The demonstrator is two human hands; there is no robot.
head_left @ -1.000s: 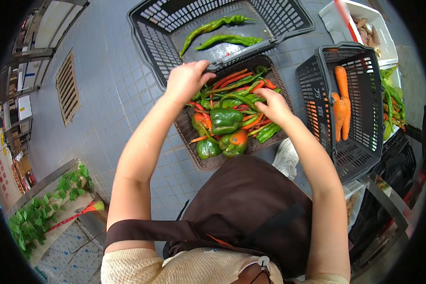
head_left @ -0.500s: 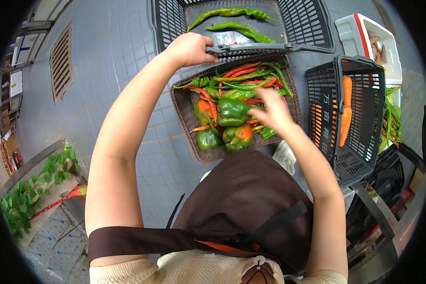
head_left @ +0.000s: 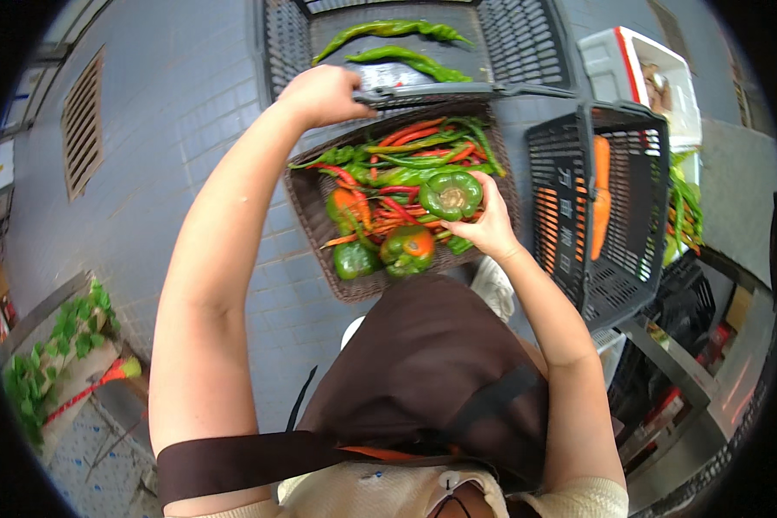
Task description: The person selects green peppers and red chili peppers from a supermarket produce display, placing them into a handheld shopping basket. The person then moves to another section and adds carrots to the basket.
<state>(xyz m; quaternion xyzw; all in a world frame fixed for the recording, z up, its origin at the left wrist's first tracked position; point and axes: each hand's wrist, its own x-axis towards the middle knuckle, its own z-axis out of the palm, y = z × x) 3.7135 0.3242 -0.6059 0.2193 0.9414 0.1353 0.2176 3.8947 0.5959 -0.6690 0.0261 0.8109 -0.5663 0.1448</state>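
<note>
My right hand (head_left: 490,221) grips a green bell pepper (head_left: 449,196), its bottom end facing up, over a brown wicker basket (head_left: 312,231). Inside that basket lie red chillies (head_left: 416,135), long green chillies (head_left: 414,175), an orange-and-green bell pepper (head_left: 407,249) and a smaller green pepper (head_left: 354,259). Beyond it stands a dark grey plastic basket (head_left: 531,47) with two long green peppers (head_left: 393,30) on its bottom. My left hand (head_left: 324,95) is closed around the near handle (head_left: 457,89) of this grey basket; its fingertips are partly hidden.
At the right, another black plastic basket (head_left: 557,250) holds carrots (head_left: 601,198). Behind it are a white foam box (head_left: 609,56) with brownish roots and a heap of green vegetables (head_left: 684,207). A floor grate (head_left: 85,125) and leafy plants (head_left: 73,324) lie at the left.
My right hand has closed on the green bell pepper, and the pepper is now tipped bottom-up and shifted right within the basket. My left hand keeps its hold. The whole view has shifted slightly.
</note>
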